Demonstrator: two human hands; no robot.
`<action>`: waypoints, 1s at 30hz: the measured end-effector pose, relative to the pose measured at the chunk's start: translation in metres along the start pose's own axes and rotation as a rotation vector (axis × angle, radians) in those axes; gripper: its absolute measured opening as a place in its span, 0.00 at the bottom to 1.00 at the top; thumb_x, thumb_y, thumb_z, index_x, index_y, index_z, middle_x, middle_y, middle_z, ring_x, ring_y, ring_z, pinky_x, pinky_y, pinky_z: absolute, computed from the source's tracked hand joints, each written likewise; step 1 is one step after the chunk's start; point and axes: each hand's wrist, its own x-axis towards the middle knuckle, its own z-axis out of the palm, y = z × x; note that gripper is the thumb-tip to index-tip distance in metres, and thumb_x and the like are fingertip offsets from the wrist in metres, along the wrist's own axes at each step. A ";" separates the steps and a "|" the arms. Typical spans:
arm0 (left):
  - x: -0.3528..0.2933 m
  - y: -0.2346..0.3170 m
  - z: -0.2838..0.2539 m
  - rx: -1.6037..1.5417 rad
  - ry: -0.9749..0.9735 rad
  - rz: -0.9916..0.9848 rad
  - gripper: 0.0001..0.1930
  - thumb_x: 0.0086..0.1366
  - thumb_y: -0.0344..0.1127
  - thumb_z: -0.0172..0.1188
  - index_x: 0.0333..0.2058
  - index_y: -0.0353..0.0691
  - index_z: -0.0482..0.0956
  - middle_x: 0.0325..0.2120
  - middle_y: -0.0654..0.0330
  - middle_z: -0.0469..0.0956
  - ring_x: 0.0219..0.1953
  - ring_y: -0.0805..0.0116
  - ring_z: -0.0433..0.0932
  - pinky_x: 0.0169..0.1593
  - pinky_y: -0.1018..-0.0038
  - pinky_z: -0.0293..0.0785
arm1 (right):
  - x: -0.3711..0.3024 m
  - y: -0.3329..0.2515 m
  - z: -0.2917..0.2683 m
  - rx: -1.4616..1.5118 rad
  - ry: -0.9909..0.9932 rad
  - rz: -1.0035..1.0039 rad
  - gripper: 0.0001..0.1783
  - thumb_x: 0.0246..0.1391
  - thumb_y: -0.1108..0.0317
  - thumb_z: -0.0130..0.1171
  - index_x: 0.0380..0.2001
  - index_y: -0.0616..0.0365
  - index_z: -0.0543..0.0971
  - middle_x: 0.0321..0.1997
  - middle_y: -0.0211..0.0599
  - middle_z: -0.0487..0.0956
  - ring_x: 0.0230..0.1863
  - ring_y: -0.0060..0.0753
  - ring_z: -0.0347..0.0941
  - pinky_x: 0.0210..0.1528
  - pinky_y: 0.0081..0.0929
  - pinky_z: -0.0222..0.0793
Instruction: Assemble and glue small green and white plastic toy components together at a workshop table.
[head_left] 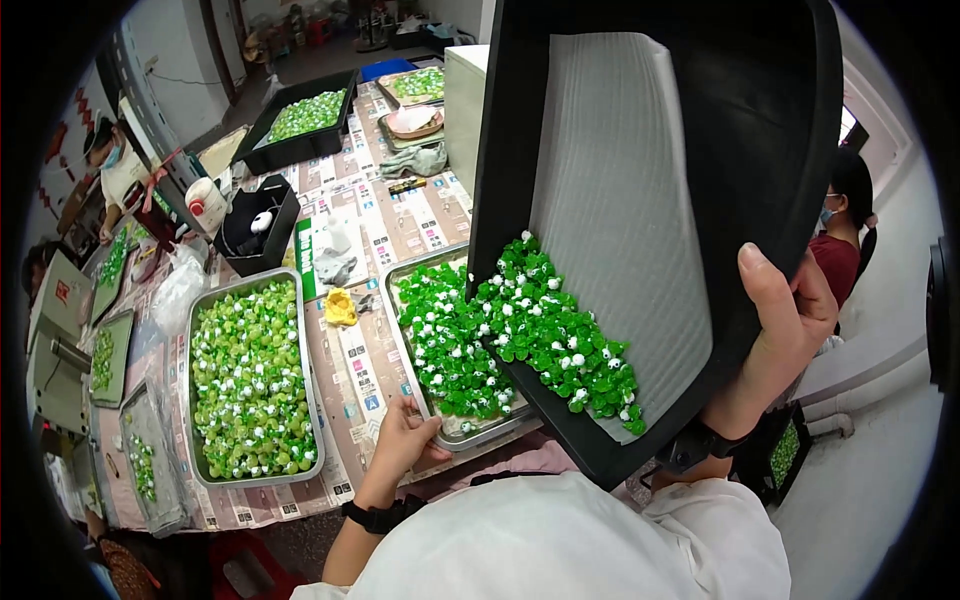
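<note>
Many green pieces (pixel 560 335) lie between left fingers (pixel 427 430), gripping a tray (pixel 490 434), and right fingers (pixel 766 287), gripping a bin (pixel 760 130) (steeply tilted).

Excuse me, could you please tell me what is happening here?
The person's right hand holds a black rectangular plastic tub tilted over a silver rectangular metal tray, whose near-left corner the left hand holds. Small green-and-white pieces lie toward the tub's lower end, partly on a grey ribbed liner; similar ones lie in the tray.
</note>
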 end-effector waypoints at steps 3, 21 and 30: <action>-0.004 0.008 -0.003 0.033 -0.015 -0.030 0.17 0.61 0.22 0.53 0.41 0.36 0.52 0.21 0.49 0.75 0.17 0.57 0.79 0.17 0.70 0.80 | -0.005 0.000 0.005 -0.024 0.047 -0.084 0.22 0.38 0.79 0.62 0.11 0.56 0.56 0.21 0.27 0.69 0.27 0.17 0.59 0.37 0.16 0.56; -0.006 0.019 -0.015 0.107 -0.013 -0.053 0.16 0.62 0.24 0.55 0.41 0.35 0.54 0.18 0.52 0.75 0.16 0.63 0.78 0.15 0.75 0.76 | 0.006 0.008 -0.013 -0.039 0.237 0.119 0.06 0.42 0.70 0.61 0.24 0.62 0.78 0.24 0.30 0.76 0.23 0.21 0.69 0.32 0.17 0.67; -0.004 0.015 -0.015 0.089 0.000 -0.050 0.17 0.62 0.25 0.55 0.41 0.35 0.54 0.17 0.52 0.74 0.15 0.63 0.78 0.14 0.76 0.75 | 0.005 0.001 -0.022 -0.030 0.320 0.151 0.06 0.42 0.70 0.61 0.24 0.61 0.77 0.24 0.31 0.77 0.23 0.22 0.70 0.32 0.17 0.67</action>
